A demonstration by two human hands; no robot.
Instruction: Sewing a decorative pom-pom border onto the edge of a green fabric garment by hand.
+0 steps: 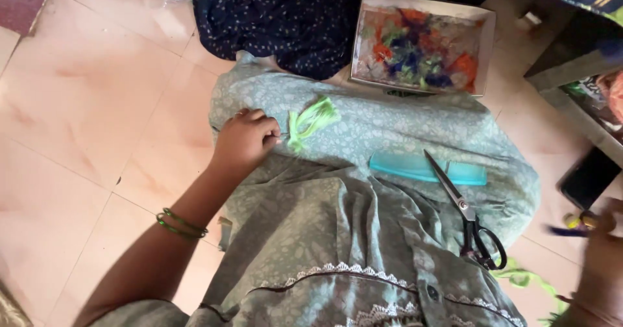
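On the lap, left hand (245,140) pinches one green tassel (311,120) beside one comb (415,168) and one pair of scissors (468,215); right hand's (600,262) grip unclear.

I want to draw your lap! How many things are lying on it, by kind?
Green thread tassel: 1
Turquoise comb: 1
Scissors: 1
Total: 3
The left hand pinches the tassel.
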